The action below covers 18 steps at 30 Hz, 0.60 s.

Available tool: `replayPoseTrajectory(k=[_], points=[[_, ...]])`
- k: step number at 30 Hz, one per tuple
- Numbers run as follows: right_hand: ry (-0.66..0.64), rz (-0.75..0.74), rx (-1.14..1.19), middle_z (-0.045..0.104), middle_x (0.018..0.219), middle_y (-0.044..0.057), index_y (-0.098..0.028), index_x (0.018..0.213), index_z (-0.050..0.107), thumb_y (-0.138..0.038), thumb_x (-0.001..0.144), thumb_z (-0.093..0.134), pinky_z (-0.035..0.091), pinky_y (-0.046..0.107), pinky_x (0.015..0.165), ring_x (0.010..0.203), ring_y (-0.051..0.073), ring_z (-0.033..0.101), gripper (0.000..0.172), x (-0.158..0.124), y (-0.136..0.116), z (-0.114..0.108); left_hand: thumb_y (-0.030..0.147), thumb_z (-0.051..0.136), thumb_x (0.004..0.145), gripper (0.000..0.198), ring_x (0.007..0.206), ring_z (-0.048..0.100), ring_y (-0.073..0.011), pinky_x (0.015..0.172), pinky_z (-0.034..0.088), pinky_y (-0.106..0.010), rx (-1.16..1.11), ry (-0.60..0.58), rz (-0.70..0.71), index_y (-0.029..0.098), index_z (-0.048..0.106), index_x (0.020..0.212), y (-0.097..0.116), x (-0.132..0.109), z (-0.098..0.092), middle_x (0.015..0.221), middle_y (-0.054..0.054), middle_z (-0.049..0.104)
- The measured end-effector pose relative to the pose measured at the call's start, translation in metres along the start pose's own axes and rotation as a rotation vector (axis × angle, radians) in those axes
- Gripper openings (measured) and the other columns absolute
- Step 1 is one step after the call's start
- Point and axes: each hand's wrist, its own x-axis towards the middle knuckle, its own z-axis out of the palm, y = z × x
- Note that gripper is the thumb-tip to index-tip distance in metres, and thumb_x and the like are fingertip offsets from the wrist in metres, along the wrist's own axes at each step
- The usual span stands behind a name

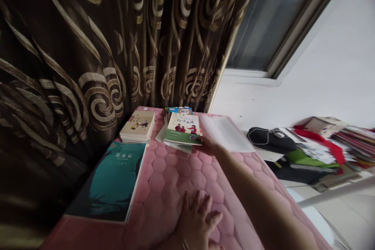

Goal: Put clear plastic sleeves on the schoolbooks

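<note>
My right hand (207,145) reaches forward to the lower right corner of a white and green book (183,128), its fingers closed on that corner. The book lies on top of a stack, with a blue-covered book (184,111) showing behind it. Nearer to me, my left hand (197,216) is over the pink quilted tabletop (183,172), fingers spread, holding nothing. A teal book (117,181) lies flat at the left. Behind it sits a small stack of beige books (137,125). Translucent sheets (230,133) lie right of the white and green book.
A dark patterned curtain (158,43) hangs along the left and back of the table. A window (263,19) is at the upper right. Beyond the table's right edge are a black pouch (271,139), a red cloth (322,140), papers and several stacked items.
</note>
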Motion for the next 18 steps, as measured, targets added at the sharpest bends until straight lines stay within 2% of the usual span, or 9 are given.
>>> replayPoseTrajectory(k=[6,10,12,15,16,17,18], points=[[0.023,-0.092,0.005,0.062,0.07,-0.002,-0.02,0.106,0.05,-0.021,0.089,0.056,0.053,0.018,0.049,0.049,0.008,0.058,0.018,-0.012,-0.002,0.026,0.065,0.042,0.086,0.069,0.144,0.012,-0.0371,0.108,0.013,-0.071,0.07,0.064,-0.013,0.038,0.022,0.147,0.004,-0.004,0.002,0.159,-0.004,0.011],[0.009,-0.23,-0.018,0.06,0.068,-0.002,-0.019,0.099,0.052,-0.019,0.089,0.051,0.048,0.016,0.045,0.048,0.007,0.055,0.01,-0.04,0.002,0.023,0.055,0.043,0.09,0.067,0.145,0.007,-0.0363,0.108,0.011,-0.071,0.101,0.01,-0.009,0.035,0.019,0.149,0.005,-0.004,-0.002,0.159,-0.004,0.007],[0.015,-0.294,-0.045,0.06,0.07,-0.001,-0.02,0.097,0.054,-0.022,0.089,0.05,0.046,0.016,0.044,0.048,0.008,0.053,0.01,-0.064,0.011,0.009,0.052,0.043,0.09,0.067,0.145,0.003,-0.0366,0.108,0.007,-0.072,0.093,-0.025,-0.013,0.035,0.017,0.149,0.005,-0.003,-0.004,0.159,-0.005,0.006],[0.041,-0.379,-0.159,0.065,0.085,0.005,-0.022,0.1,0.06,-0.033,0.084,0.053,0.05,0.022,0.048,0.06,0.014,0.06,0.021,-0.107,0.032,-0.026,0.054,0.043,0.089,0.069,0.145,0.003,-0.0379,0.107,0.003,-0.074,0.102,-0.034,-0.03,0.036,0.014,0.15,0.005,-0.002,-0.004,0.159,-0.004,0.006],[0.079,-0.405,-0.229,0.066,0.091,0.008,-0.023,0.101,0.062,-0.039,0.082,0.055,0.051,0.025,0.05,0.067,0.018,0.063,0.026,-0.124,0.041,-0.041,0.055,0.043,0.089,0.071,0.145,0.004,-0.0381,0.108,0.003,-0.073,0.111,-0.026,-0.036,0.035,0.014,0.15,0.005,-0.002,-0.003,0.159,-0.004,0.007],[0.19,-0.484,-0.474,0.067,0.095,0.009,-0.024,0.102,0.063,-0.046,0.081,0.052,0.054,0.028,0.053,0.073,0.021,0.065,0.032,-0.14,0.051,-0.057,0.056,0.042,0.089,0.071,0.144,0.007,-0.0379,0.109,0.003,-0.072,0.12,-0.014,-0.044,0.033,0.013,0.15,0.006,-0.003,-0.002,0.159,-0.004,0.009],[0.224,-0.498,-0.566,0.066,0.105,0.011,-0.025,0.102,0.066,-0.046,0.073,0.062,0.056,0.033,0.063,0.085,0.026,0.066,0.036,-0.156,0.061,-0.073,0.054,0.04,0.09,0.071,0.144,0.011,-0.037,0.11,0.004,-0.07,0.128,0.0,-0.057,0.03,0.013,0.151,0.006,-0.003,-0.001,0.158,-0.006,0.014]])
